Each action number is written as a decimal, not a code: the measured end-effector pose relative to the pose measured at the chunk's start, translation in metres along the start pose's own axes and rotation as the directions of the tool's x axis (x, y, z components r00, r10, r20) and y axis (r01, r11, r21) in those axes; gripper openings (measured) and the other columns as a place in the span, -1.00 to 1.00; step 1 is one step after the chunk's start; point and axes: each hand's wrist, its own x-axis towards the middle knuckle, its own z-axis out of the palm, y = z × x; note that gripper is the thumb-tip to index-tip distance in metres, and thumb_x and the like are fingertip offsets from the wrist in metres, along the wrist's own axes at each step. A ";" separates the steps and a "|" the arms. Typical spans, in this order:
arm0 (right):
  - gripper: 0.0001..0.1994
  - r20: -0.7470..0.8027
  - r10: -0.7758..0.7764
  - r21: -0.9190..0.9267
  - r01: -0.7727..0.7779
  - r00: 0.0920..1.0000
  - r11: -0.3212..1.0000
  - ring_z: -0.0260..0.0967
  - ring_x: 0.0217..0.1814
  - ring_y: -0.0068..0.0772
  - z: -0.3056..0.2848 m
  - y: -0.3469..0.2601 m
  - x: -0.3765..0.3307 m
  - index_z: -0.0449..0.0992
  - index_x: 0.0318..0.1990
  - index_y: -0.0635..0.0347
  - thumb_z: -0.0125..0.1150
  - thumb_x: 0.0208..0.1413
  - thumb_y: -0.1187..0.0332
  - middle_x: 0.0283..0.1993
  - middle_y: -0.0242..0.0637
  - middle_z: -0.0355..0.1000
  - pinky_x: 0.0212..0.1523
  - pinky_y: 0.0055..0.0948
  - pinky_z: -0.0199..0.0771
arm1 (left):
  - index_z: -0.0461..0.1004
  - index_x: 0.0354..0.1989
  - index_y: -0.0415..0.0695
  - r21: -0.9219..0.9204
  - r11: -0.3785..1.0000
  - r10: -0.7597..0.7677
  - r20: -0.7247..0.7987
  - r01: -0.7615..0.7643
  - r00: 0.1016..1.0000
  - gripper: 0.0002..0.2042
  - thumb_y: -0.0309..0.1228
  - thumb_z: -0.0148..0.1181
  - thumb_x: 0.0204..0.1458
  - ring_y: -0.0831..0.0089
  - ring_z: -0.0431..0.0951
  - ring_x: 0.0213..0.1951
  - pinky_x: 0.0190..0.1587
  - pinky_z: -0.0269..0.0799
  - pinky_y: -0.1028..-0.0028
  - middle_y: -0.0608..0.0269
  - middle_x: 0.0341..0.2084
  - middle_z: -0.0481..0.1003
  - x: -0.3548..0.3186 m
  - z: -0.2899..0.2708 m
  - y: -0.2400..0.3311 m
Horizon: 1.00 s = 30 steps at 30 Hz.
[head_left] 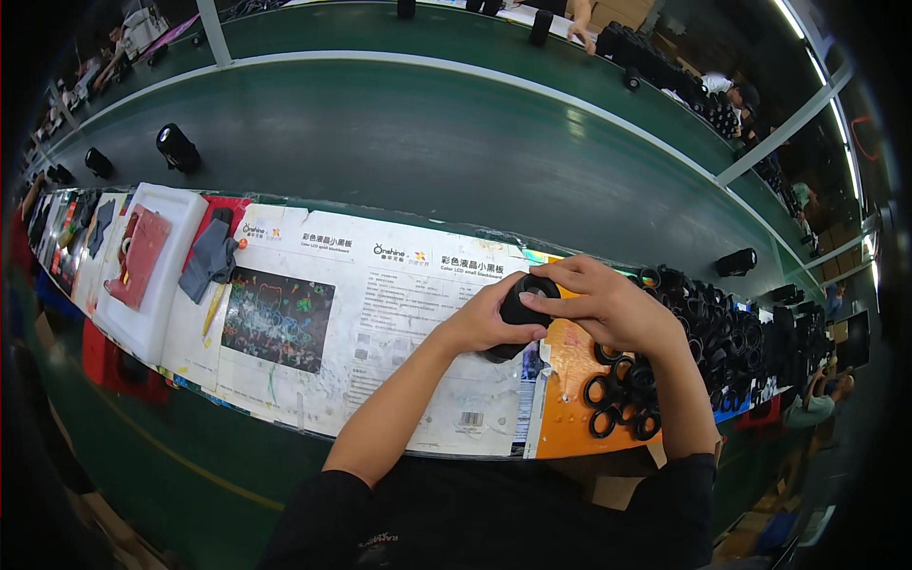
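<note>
The black cylinder (525, 306) could slip and roll off the desk (380, 313), since only fingertips pinch it. It sits between both hands, just left of the ring pile (627, 394): the left hand (484, 323) grips its side, the right hand (608, 304) closes over its top rim.

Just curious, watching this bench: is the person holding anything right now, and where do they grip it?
Yes: a black cylindrical part. The left hand clasps its side from the left; the right hand has fingers over its ringed top end.
</note>
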 end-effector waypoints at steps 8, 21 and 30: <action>-0.24 -0.023 -0.065 -0.159 0.060 0.998 0.985 0.38 0.38 0.04 0.011 -0.001 -0.011 0.61 0.32 -0.22 0.31 -0.08 0.72 0.41 -0.16 0.43 0.15 -0.17 0.71 | 0.44 0.28 -0.19 0.052 0.998 0.032 -0.026 -0.031 0.999 -0.23 -0.14 0.67 -0.06 0.44 0.63 -0.07 0.01 0.58 0.42 0.19 -0.07 0.62 0.000 0.006 -0.001; -0.56 -0.118 0.325 0.168 -0.304 0.938 0.938 0.52 0.12 0.02 0.040 -0.016 0.068 0.69 0.03 0.22 0.12 0.45 0.01 -0.02 -0.05 0.63 0.18 -0.12 0.49 | 0.53 0.10 -0.26 0.012 0.999 0.039 -0.050 -0.039 0.998 -0.44 -0.35 0.60 -0.08 0.37 0.67 -0.04 0.06 0.59 0.36 0.13 -0.11 0.67 -0.002 0.017 0.007; -0.62 0.012 0.519 0.183 -0.512 0.855 0.839 0.64 0.03 -0.03 0.066 -0.010 0.071 0.73 0.01 0.10 0.04 0.34 0.13 -0.03 -0.11 0.70 0.13 -0.18 0.57 | 0.63 -0.04 -0.21 0.076 0.997 0.023 -0.049 -0.019 0.999 -0.60 -0.50 0.58 -0.10 0.40 0.68 -0.05 0.03 0.59 0.35 0.21 -0.15 0.69 -0.003 0.019 0.004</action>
